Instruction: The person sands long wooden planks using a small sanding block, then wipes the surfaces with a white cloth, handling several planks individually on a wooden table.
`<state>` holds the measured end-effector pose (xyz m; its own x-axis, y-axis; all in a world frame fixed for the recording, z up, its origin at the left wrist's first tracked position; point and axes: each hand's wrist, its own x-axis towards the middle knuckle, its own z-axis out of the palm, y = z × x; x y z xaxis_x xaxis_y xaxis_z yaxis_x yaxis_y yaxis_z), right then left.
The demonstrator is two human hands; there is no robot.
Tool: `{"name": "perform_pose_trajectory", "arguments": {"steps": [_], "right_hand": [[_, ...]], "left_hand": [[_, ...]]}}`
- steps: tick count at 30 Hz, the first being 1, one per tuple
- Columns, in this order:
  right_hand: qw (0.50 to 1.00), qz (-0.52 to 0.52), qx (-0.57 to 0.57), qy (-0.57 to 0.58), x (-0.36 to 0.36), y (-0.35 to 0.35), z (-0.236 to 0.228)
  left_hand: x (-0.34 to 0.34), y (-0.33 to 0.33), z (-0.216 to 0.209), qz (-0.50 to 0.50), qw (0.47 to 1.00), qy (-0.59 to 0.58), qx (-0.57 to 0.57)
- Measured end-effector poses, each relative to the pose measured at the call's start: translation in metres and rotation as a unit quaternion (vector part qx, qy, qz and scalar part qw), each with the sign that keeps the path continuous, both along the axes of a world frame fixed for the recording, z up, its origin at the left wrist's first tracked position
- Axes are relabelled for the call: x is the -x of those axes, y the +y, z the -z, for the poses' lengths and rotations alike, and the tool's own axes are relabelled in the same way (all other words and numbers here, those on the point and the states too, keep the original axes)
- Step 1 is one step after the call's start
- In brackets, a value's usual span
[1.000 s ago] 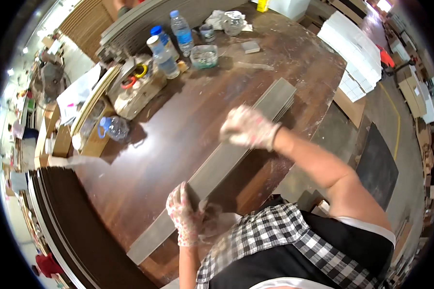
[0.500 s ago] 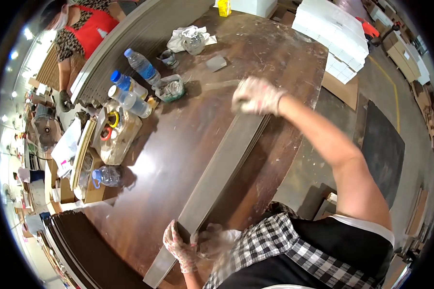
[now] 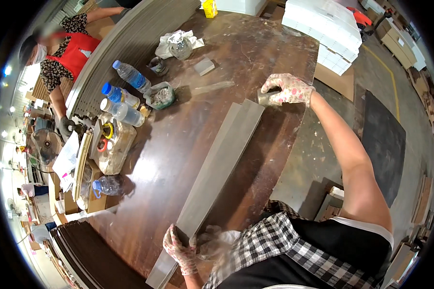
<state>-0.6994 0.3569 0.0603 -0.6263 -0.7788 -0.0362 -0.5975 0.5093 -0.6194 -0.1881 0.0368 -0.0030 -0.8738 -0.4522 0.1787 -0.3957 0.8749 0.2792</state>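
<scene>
Long flat grey strips (image 3: 216,178) lie stacked slantwise across the brown table, the top ones slightly fanned at the far end. My left hand (image 3: 180,244), in a flower-patterned glove, grips the strips near their close end, its fingers bent over the edge. Beyond the far end and to the right, my right hand (image 3: 290,90), gloved alike, pinches a small greyish-tan block (image 3: 266,98). That block is apart from the strips, close to the table's right edge. A crumpled clear plastic piece (image 3: 219,243) lies between my left hand and my checked apron.
Plastic bottles (image 3: 130,77), a green tub (image 3: 160,96) and a glass jar (image 3: 181,48) stand at the far left. A scissors-holding container (image 3: 118,149) is nearer. Tall grey panel stacks (image 3: 125,43) and white stacks (image 3: 323,29) border the table (image 3: 144,192). A co-worker (image 3: 70,55) stands far left.
My right hand has moved right, off the strips' far end, and the block in it now shows. The strips have spread slightly at that end. My left hand has stayed put.
</scene>
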Motion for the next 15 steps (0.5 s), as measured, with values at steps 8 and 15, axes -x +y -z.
{"name": "perform_pose_trajectory", "arguments": {"steps": [8, 15], "right_hand": [[0.995, 0.066, 0.046, 0.054, -0.038, -0.003, 0.017], [0.953, 0.215, 0.175, 0.126, -0.070, -0.010, 0.037]], "left_hand": [[0.004, -0.001, 0.006, 0.002, 1.000, 0.020, 0.020], [0.007, 0.000, 0.005, 0.001, 0.999, 0.028, 0.029]]}}
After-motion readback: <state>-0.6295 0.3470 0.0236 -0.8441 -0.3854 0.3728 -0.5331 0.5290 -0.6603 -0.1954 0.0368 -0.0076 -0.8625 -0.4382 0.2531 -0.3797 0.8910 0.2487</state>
